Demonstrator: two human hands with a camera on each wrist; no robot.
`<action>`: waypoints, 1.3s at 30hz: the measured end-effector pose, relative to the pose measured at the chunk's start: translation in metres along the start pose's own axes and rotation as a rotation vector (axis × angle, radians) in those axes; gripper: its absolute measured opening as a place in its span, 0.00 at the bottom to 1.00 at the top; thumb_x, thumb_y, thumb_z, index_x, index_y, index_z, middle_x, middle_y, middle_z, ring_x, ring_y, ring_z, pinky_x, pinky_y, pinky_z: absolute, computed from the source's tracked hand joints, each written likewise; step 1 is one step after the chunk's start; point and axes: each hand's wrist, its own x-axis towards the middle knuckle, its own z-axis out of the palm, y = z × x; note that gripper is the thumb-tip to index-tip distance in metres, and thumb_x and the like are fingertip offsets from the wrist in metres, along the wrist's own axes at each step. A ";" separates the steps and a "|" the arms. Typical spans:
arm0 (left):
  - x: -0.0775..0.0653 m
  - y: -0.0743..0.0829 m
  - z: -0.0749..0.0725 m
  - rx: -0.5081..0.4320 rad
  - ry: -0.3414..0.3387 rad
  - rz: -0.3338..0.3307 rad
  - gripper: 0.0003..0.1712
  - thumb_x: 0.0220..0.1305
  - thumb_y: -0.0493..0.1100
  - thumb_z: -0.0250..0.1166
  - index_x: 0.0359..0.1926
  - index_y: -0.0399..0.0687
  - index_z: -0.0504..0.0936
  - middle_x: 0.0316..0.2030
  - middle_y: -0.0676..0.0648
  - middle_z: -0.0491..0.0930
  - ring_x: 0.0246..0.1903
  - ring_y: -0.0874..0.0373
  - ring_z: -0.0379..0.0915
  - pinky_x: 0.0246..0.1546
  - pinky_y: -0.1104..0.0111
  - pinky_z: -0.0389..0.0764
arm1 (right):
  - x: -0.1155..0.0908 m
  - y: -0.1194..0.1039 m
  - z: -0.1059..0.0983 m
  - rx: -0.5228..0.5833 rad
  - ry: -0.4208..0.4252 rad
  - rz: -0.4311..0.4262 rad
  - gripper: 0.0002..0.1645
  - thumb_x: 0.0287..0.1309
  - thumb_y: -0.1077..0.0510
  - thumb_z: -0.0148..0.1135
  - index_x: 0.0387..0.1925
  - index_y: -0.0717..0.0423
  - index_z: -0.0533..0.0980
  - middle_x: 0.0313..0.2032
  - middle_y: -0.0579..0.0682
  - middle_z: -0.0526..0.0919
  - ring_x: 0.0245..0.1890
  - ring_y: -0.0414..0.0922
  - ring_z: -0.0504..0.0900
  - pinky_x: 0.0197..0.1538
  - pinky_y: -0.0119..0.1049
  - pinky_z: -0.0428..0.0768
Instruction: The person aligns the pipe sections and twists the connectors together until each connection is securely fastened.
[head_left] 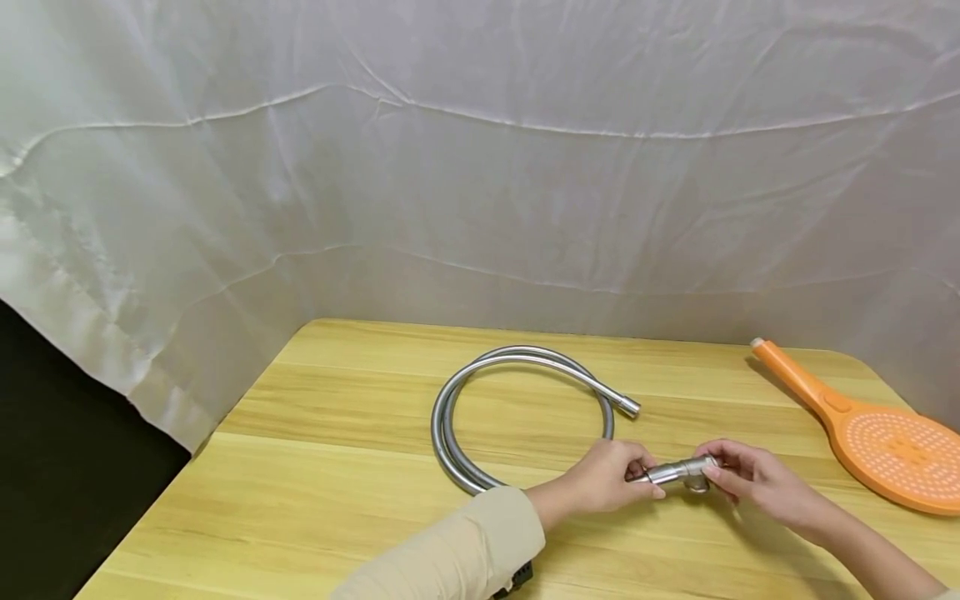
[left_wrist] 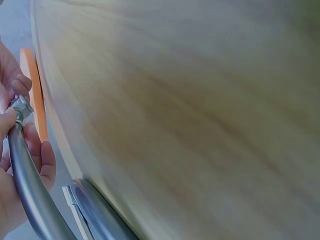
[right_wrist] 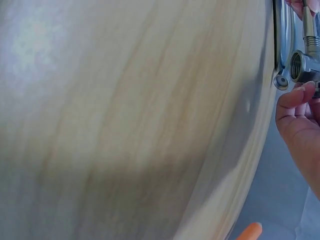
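Hose (head_left: 437, 425) gripped by left hand (head_left: 602, 479) | fitting (head_left: 686, 469) pinched by right hand (head_left: 761, 482) | joint seemingly made | free end (head_left: 628, 406), fitting's 11 o'clock, shower head (head_left: 896, 450), 3 o'clock, unattached

Open room is left on the table (head_left: 300, 475) to the left of the coiled hose (head_left: 437, 423). Directly beyond the left hand (head_left: 600, 477), the way is blocked by the hose's loops. Between the hands, the gap is bridged by a metal fitting (head_left: 678, 471). Right of the right hand (head_left: 761, 483), passage is barred by the orange shower head (head_left: 862, 442); between it and the hose, a bare lane is left. The back is closed off by a curtain (head_left: 480, 192).
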 end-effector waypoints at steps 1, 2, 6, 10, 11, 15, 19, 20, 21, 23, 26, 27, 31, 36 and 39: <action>0.000 0.000 0.000 0.005 0.000 0.003 0.12 0.57 0.46 0.66 0.39 0.45 0.82 0.26 0.57 0.79 0.21 0.77 0.63 0.23 0.87 0.67 | 0.000 0.000 0.000 0.001 -0.005 -0.003 0.11 0.66 0.69 0.43 0.46 0.63 0.70 0.28 0.41 0.74 0.21 0.42 0.71 0.21 0.35 0.71; 0.000 0.000 0.000 0.012 0.000 0.004 0.11 0.58 0.47 0.66 0.38 0.45 0.82 0.25 0.58 0.78 0.21 0.77 0.63 0.23 0.87 0.67 | 0.001 -0.001 0.000 0.002 -0.009 -0.008 0.11 0.66 0.69 0.43 0.46 0.63 0.70 0.27 0.42 0.74 0.20 0.43 0.70 0.20 0.35 0.70; 0.000 0.001 0.000 0.042 -0.005 0.012 0.11 0.57 0.47 0.66 0.37 0.45 0.82 0.25 0.58 0.78 0.21 0.76 0.62 0.22 0.88 0.66 | 0.003 -0.002 0.000 0.007 -0.042 -0.028 0.11 0.66 0.70 0.41 0.45 0.62 0.71 0.23 0.46 0.71 0.19 0.45 0.68 0.18 0.37 0.68; 0.000 0.001 0.000 0.067 -0.018 0.025 0.11 0.57 0.47 0.66 0.37 0.45 0.82 0.26 0.58 0.79 0.20 0.76 0.62 0.22 0.88 0.65 | 0.004 -0.002 -0.002 0.015 -0.080 -0.028 0.12 0.67 0.69 0.40 0.44 0.60 0.71 0.22 0.50 0.69 0.19 0.46 0.68 0.18 0.37 0.67; 0.000 0.001 0.000 0.069 -0.021 0.028 0.11 0.57 0.47 0.66 0.37 0.45 0.82 0.26 0.58 0.79 0.20 0.77 0.62 0.22 0.88 0.65 | 0.004 -0.002 -0.003 0.020 -0.088 -0.024 0.13 0.68 0.69 0.39 0.45 0.60 0.71 0.22 0.50 0.70 0.19 0.46 0.68 0.18 0.38 0.67; 0.000 0.002 -0.001 0.059 -0.030 0.028 0.11 0.57 0.47 0.66 0.37 0.45 0.81 0.26 0.57 0.79 0.20 0.76 0.62 0.21 0.87 0.66 | 0.004 -0.002 -0.005 0.025 -0.091 -0.005 0.12 0.68 0.68 0.39 0.44 0.61 0.70 0.23 0.46 0.71 0.18 0.45 0.68 0.18 0.39 0.66; -0.001 0.001 -0.001 0.061 -0.023 0.024 0.11 0.57 0.47 0.66 0.36 0.44 0.81 0.25 0.56 0.79 0.20 0.75 0.61 0.21 0.87 0.65 | 0.004 -0.003 -0.005 0.003 -0.073 0.026 0.12 0.68 0.67 0.39 0.42 0.68 0.70 0.24 0.42 0.73 0.17 0.42 0.68 0.18 0.37 0.67; -0.001 0.001 -0.001 0.063 -0.022 0.026 0.11 0.57 0.47 0.66 0.36 0.44 0.81 0.25 0.56 0.79 0.20 0.76 0.61 0.21 0.87 0.65 | 0.004 -0.004 -0.005 -0.002 -0.069 0.036 0.12 0.69 0.67 0.39 0.42 0.69 0.70 0.23 0.41 0.73 0.17 0.42 0.68 0.18 0.37 0.68; -0.001 0.001 -0.001 0.065 -0.020 0.029 0.11 0.57 0.47 0.66 0.36 0.45 0.81 0.25 0.56 0.79 0.20 0.76 0.61 0.21 0.87 0.65 | 0.004 -0.004 -0.005 -0.003 -0.068 0.045 0.12 0.69 0.66 0.39 0.42 0.71 0.70 0.23 0.41 0.73 0.17 0.41 0.68 0.18 0.36 0.68; -0.001 0.001 -0.001 0.064 -0.018 0.037 0.11 0.57 0.46 0.66 0.36 0.44 0.82 0.25 0.56 0.79 0.20 0.76 0.62 0.22 0.88 0.65 | 0.004 -0.005 -0.005 -0.001 -0.070 0.057 0.14 0.69 0.66 0.39 0.42 0.74 0.69 0.23 0.42 0.72 0.17 0.41 0.67 0.18 0.37 0.67; -0.001 0.001 -0.001 0.052 -0.020 0.040 0.11 0.57 0.46 0.66 0.37 0.44 0.82 0.26 0.56 0.80 0.21 0.76 0.62 0.22 0.88 0.66 | 0.003 -0.005 -0.004 0.000 -0.063 0.071 0.14 0.69 0.65 0.39 0.43 0.75 0.68 0.22 0.42 0.72 0.17 0.40 0.68 0.18 0.37 0.68; -0.001 0.001 -0.001 0.051 -0.020 0.039 0.11 0.57 0.46 0.66 0.37 0.44 0.82 0.27 0.56 0.80 0.21 0.76 0.62 0.22 0.88 0.66 | 0.003 -0.005 -0.003 0.000 -0.058 0.078 0.14 0.69 0.65 0.39 0.43 0.74 0.68 0.22 0.42 0.72 0.17 0.40 0.69 0.18 0.37 0.69; -0.001 0.001 0.000 0.044 -0.021 0.022 0.11 0.58 0.47 0.66 0.37 0.45 0.82 0.26 0.57 0.80 0.21 0.76 0.63 0.22 0.88 0.66 | 0.001 -0.005 -0.003 0.000 -0.031 0.081 0.12 0.68 0.66 0.41 0.46 0.68 0.70 0.24 0.41 0.73 0.19 0.39 0.71 0.20 0.35 0.71; -0.001 0.001 -0.001 0.048 -0.027 0.021 0.11 0.58 0.47 0.65 0.37 0.45 0.82 0.27 0.57 0.80 0.21 0.77 0.63 0.23 0.88 0.67 | 0.001 -0.003 -0.004 0.012 -0.045 0.003 0.13 0.66 0.69 0.43 0.47 0.57 0.72 0.28 0.39 0.74 0.20 0.41 0.71 0.20 0.35 0.71; -0.001 0.002 -0.001 0.054 -0.041 0.033 0.11 0.59 0.47 0.65 0.38 0.45 0.83 0.27 0.57 0.81 0.21 0.77 0.63 0.23 0.88 0.67 | 0.002 -0.003 -0.005 0.032 -0.071 -0.045 0.17 0.65 0.71 0.43 0.47 0.52 0.72 0.29 0.38 0.76 0.22 0.40 0.72 0.21 0.35 0.72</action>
